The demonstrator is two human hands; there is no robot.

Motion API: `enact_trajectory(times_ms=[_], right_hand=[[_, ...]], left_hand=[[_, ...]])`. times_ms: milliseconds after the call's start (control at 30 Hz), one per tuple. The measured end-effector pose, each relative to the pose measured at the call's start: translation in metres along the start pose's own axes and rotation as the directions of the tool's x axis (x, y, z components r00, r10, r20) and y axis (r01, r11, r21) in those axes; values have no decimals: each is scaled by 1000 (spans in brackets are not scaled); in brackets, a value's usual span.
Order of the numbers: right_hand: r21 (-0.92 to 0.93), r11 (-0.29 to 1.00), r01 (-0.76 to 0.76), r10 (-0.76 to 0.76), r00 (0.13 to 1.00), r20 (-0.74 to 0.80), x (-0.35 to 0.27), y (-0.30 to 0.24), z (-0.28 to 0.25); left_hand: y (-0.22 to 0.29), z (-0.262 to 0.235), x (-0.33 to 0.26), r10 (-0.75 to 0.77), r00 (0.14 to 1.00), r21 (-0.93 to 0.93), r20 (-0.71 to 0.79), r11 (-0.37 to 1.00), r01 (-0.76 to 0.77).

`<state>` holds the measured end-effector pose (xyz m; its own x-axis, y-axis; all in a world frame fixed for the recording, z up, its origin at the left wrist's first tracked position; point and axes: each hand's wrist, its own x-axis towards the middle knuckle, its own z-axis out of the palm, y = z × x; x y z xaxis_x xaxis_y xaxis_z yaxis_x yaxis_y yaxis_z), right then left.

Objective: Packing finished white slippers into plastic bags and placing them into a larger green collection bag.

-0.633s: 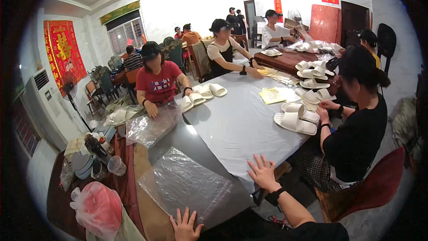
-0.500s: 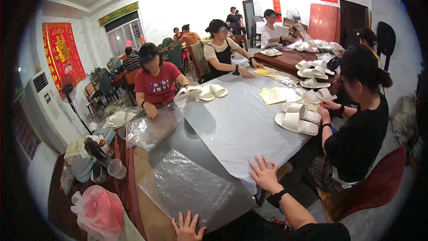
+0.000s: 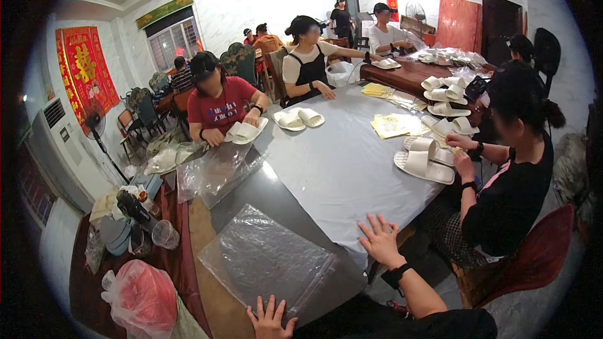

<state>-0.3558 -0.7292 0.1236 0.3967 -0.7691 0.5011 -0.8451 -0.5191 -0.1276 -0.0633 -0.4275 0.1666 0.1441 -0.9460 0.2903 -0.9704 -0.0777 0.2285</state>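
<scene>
My left hand (image 3: 271, 319) lies flat with its fingers spread at the table's near edge, by the lower edge of a clear plastic bag (image 3: 264, 254). Nothing is in it. My right hand (image 3: 382, 240) rests open on the white sheet (image 3: 314, 169) covering the table, fingers apart, with a dark band on the wrist. The bag lies flat and looks empty. Beyond my right hand, a pair of cream slippers (image 3: 424, 160) sits before a co-worker in black. A co-worker in a red shirt handles another pair of slippers (image 3: 247, 132) over a second clear bag (image 3: 220, 172).
Yellow printed sheets (image 3: 394, 125) lie near the far right of the table. Another slipper pair (image 3: 298, 119) stands at the far edge. To my left are a pink-red plastic bag (image 3: 139, 298), a clear cup (image 3: 165, 235) and a dark bottle (image 3: 135, 210). A red chair (image 3: 540, 257) stands right.
The red-shirted co-worker has brought slippers down over the bag. A co-worker in a black-and-white top now reaches toward slippers on the far table. My hands stay in place.
</scene>
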Motion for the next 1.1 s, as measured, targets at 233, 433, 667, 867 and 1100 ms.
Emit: enact_trajectory(times_ms=[233,433,667,867,1100], right_hand=[[10,1000,-3,3,1000,7,1,-1,3],[5,1000,-11,11,1000,-16,3,3,1],[31,1000,-1,2,1000,-9,2,-1,2],[29,1000,-1,2,999,-37,-2,0,3],[41,999,-20,24,996,-89,4,0,8]], left_hand=[[3,-2,1,-23,1000,-15,-14,1000,22],[2,0,7,-70,997,-54,32,996,72],[-1,6,0,-90,995,-52,-32,995,88],[-5,0,-1,-55,996,-101,-67,994,49],[-2,1,8,-55,996,-70,-67,996,50]])
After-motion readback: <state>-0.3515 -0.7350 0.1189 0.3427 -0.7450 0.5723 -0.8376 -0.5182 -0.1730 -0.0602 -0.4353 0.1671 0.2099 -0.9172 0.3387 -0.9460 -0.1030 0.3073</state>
